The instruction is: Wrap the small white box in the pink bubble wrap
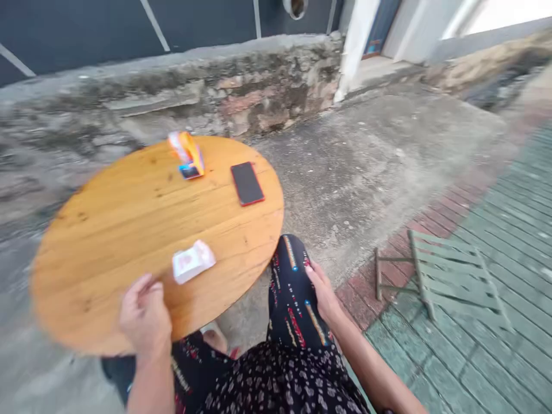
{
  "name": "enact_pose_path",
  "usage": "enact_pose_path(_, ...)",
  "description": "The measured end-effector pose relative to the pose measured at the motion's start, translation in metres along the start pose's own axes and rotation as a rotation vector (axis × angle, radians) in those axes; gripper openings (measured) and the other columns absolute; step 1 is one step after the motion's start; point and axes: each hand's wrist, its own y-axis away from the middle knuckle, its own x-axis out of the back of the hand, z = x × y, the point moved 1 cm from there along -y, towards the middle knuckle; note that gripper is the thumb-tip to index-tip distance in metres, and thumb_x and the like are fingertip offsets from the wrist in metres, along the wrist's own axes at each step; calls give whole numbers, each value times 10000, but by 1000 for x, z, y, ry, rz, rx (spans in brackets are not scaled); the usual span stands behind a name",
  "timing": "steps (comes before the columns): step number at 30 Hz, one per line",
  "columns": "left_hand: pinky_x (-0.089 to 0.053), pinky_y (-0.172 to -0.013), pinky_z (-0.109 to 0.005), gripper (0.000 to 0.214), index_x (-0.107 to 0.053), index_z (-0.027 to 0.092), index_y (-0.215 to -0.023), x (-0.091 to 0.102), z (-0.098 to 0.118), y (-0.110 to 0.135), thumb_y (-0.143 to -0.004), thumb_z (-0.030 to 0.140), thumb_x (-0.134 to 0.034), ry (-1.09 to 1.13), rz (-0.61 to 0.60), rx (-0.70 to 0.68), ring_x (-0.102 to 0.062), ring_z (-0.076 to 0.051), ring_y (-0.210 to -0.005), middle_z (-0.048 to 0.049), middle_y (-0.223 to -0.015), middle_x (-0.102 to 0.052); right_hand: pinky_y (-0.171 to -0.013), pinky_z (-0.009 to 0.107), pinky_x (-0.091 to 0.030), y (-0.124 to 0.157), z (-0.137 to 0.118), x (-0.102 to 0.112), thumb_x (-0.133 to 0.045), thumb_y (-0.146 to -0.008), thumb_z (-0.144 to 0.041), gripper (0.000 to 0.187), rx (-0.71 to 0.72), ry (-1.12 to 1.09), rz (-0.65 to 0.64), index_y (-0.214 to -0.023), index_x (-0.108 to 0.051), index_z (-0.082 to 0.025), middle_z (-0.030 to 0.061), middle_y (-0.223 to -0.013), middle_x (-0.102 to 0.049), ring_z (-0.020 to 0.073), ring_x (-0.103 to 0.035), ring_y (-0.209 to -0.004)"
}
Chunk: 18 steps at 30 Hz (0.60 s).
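My left hand [146,316] is over the near edge of the round wooden table [116,230]. Its fingers are curled in, slightly blurred, and nothing shows between them. Just right of it on the tabletop lies a small white packet [192,261] with faint pink marks and a crumpled end. My right hand [323,290] rests flat on my right thigh, on dark patterned trousers [293,299], with its fingers stretched out and partly hidden. It holds nothing that I can see.
Farther back on the table are a phone [247,184] with a red edge and an orange, white and blue wrapper [187,154]. A weathered stone wall [250,95] runs behind the table. To the right, a green slatted folding chair [457,276] stands on the paving.
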Motion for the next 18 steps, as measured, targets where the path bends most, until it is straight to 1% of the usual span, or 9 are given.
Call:
enact_pose_path(1,-445,-1041,-484,385,-616,160,-1114,0,2,0,-804,388,-602,-9,68,12,-610,-273,-1083,-86,-1129,-645,-1138,422,-320,2,-4,-2,-653,-796,-508,489,47,29,13,-1210,-629,-250,30,-1349,-601,256,-499,-1286)
enact_pose_path(2,-471,-1011,-453,352,-643,157,-1061,-1,3,-1,-787,377,-617,-3,89,22,-628,-252,-1037,-80,-1090,-657,-1140,434,-313,5,-8,-4,-650,-800,-494,483,94,60,4,-1207,-630,-235,48,-1354,-595,264,-488,-1295)
enact_pose_path(5,-499,-963,-375,310,-662,166,-1036,-4,4,-5,-780,336,-622,66,109,39,-631,-209,-1018,-80,-1082,-655,-1149,456,-288,20,-19,-15,-638,-823,-439,411,259,129,-41,-1173,-644,-224,70,-1400,-550,269,-438,-1342)
enact_pose_path(8,-495,-953,-352,268,-672,161,-1015,-4,4,-4,-790,296,-620,149,119,9,-627,-196,-1016,-84,-1077,-651,-1123,472,-326,45,-30,-31,-613,-855,-373,278,430,150,-101,-1090,-667,-235,72,-1425,-519,272,-459,-1325)
enact_pose_path(10,-492,-951,-343,243,-677,162,-1006,-2,4,-2,-802,276,-613,188,104,-9,-623,-195,-1028,-86,-1091,-646,-1110,486,-342,60,-38,-45,-593,-872,-336,218,545,187,-130,-1048,-675,-238,78,-1391,-545,274,-482,-1303)
enact_pose_path(12,-482,-960,-339,232,-680,168,-1011,-1,6,0,-813,261,-605,190,66,-22,-614,-197,-1052,-85,-1112,-643,-1106,493,-348,70,-43,-61,-581,-879,-301,206,657,257,-168,-1053,-673,-242,81,-1341,-580,272,-497,-1285)
enact_pose_path(15,-472,-968,-342,229,-684,175,-1023,2,10,1,-827,252,-594,169,12,-26,-604,-202,-1072,-83,-1124,-644,-1088,485,-377,71,-49,-84,-567,-885,-254,209,786,375,-266,-1074,-656,-250,75,-1297,-601,258,-529,-1242)
enact_pose_path(18,-463,-983,-354,235,-683,180,-1040,2,15,0,-836,255,-594,169,-17,-1,-603,-207,-1084,-80,-1136,-651,-1057,470,-415,61,-55,-109,-556,-890,-229,213,852,469,-363,-1086,-635,-255,74,-1266,-614,244,-553,-1206)
